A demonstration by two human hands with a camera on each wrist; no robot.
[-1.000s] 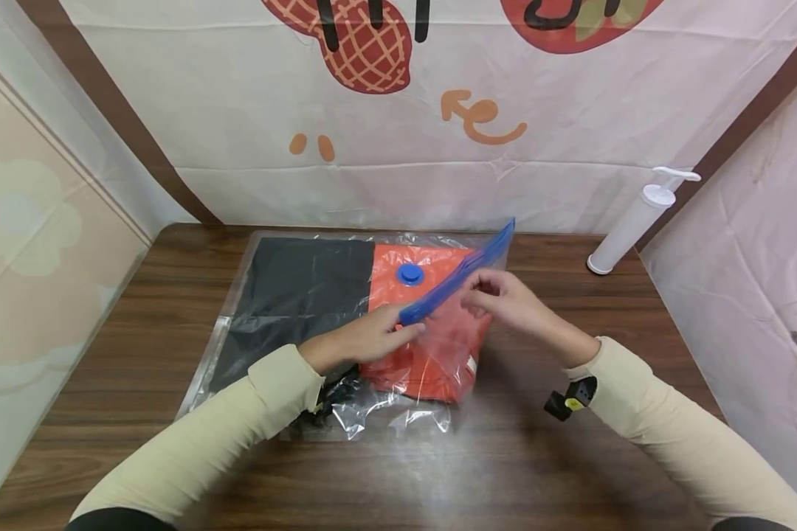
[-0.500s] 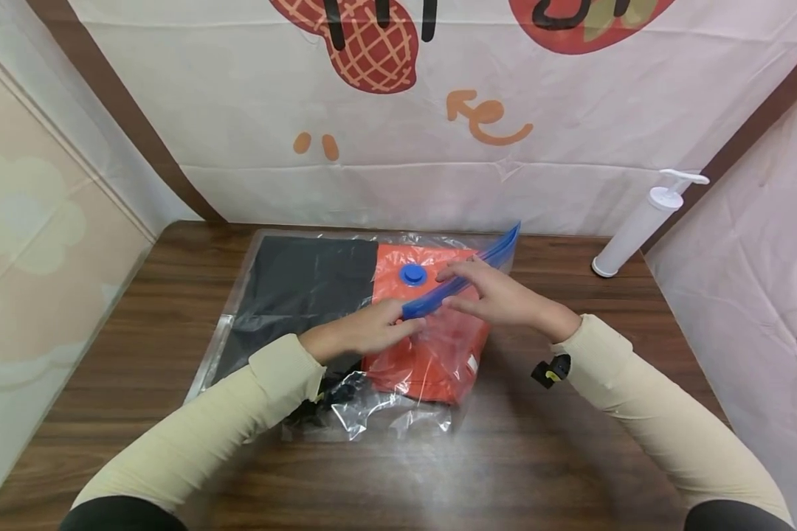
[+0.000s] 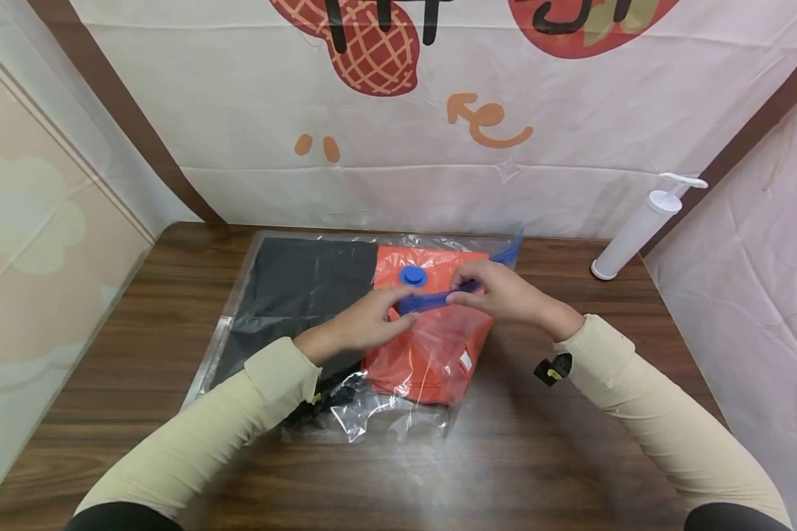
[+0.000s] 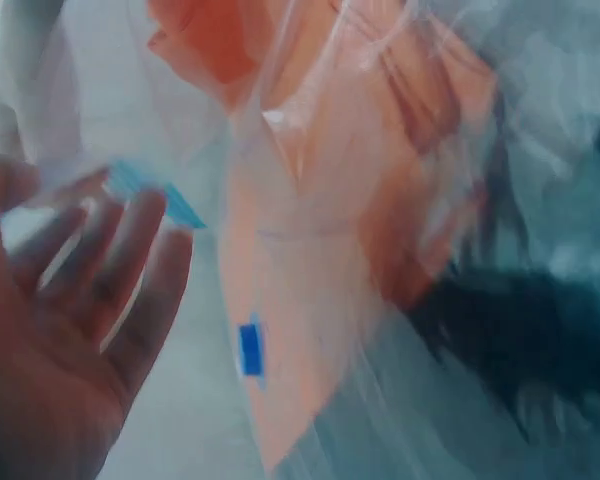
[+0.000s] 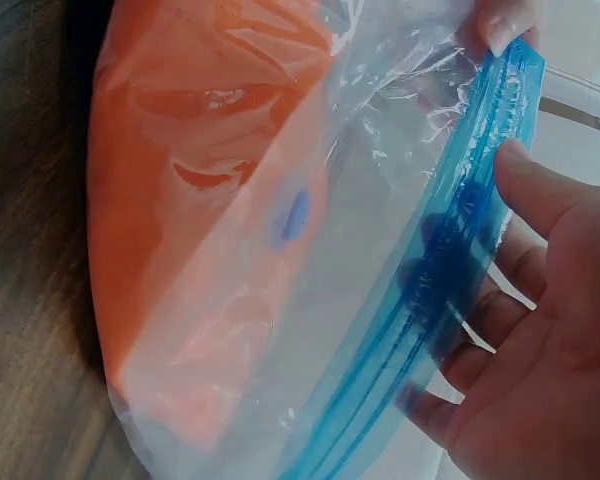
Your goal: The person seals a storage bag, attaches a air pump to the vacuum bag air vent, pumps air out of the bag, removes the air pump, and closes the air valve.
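Note:
A clear vacuum storage bag (image 3: 395, 426) lies on the table with folded dark cloth (image 3: 305, 284) and orange cloth (image 3: 405, 369) inside. A round blue valve (image 3: 413, 276) sits over the orange part. The bag's right-hand opening edge, with its blue zip seal (image 5: 380, 365), is raised. My left hand (image 3: 365, 321) pinches the near end of this seal; its fingertips (image 5: 505, 28) show at the top of the right wrist view. Farther along, my right hand (image 3: 508, 293) grips the seal, thumb on one face and fingers behind. The left wrist view is blurred.
A white hand pump (image 3: 637, 232) stands tilted at the back right of the wooden table (image 3: 571, 457). Printed cloth (image 3: 239, 110) hangs behind and along both sides. The bag's loose clear edge (image 3: 192, 391) stretches to the left.
My right hand has moved from beside the seal onto it and now grips it. The seal bends down toward the near side between the hands. My left hand stays at the near end.

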